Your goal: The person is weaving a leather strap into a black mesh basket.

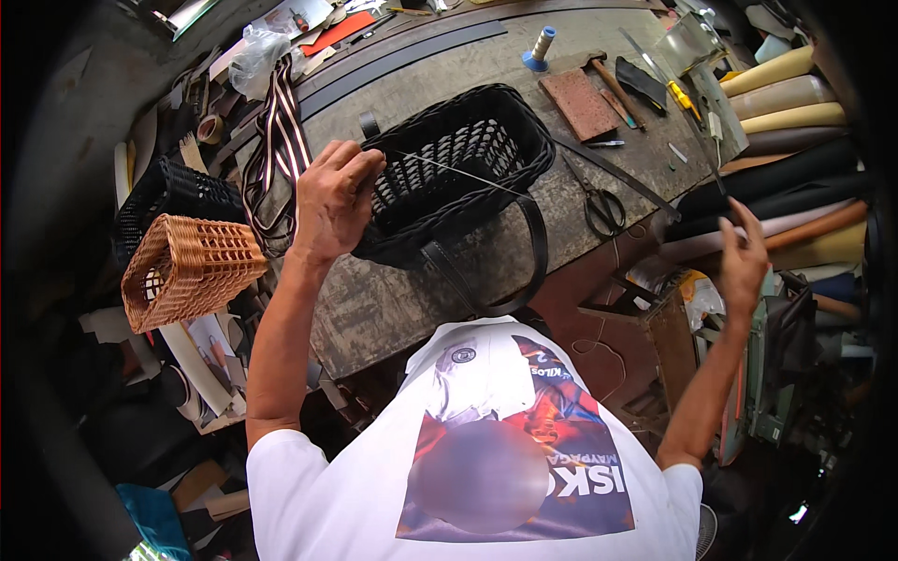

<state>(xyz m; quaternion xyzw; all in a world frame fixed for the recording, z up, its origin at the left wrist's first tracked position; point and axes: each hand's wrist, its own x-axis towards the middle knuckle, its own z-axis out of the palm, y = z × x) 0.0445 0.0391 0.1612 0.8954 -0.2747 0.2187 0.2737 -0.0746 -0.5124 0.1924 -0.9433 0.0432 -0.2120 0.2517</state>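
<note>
A black woven basket (447,187) stands on the worn workbench, with a black strap handle (535,252) hanging over its near side. My left hand (339,196) is at the basket's left end, its fingers pinched together on a pale thread (458,172). The thread stretches across the basket's opening to the near right rim. Out to the right, past the bench's edge, my right hand (744,257) is raised with fingers bent together; what they hold, if anything, is too small to make out. Another dark strap (617,176) extends from the basket's right end.
Scissors (603,210), a reddish block (578,103), a hammer (613,86) and a thread spool (540,49) lie right of the basket. Striped straps (281,154) and a brown woven basket (192,266) are at left. Rolled material (790,117) is stacked at right.
</note>
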